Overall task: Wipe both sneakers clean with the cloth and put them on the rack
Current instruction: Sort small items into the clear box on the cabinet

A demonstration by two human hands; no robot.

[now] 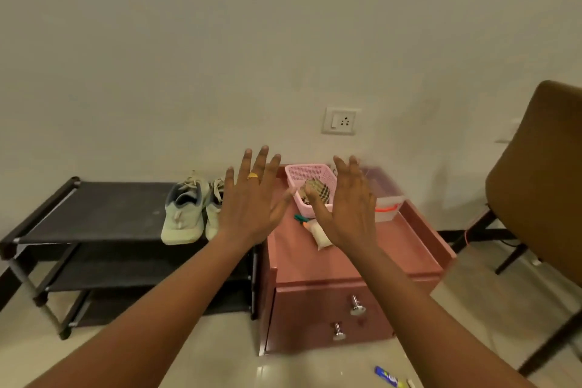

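You are holding your left hand (252,198) and right hand (349,208) spread, gripping nothing. The pale green fabric sneakers (182,214) are sitting on the black metal rack (94,211), the checked cloth (318,192) lying in the pink plastic basket (307,171); wiping looks either finished or unstarted.

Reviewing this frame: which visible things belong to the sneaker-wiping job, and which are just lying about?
Job: pale sneakers on the top shelf of the black rack; checked cloth in the pink basket; left hand and right hand, both empty.
Lying about: pink cabinet, white bottle, wall socket, brown chair, blue tube on the floor.
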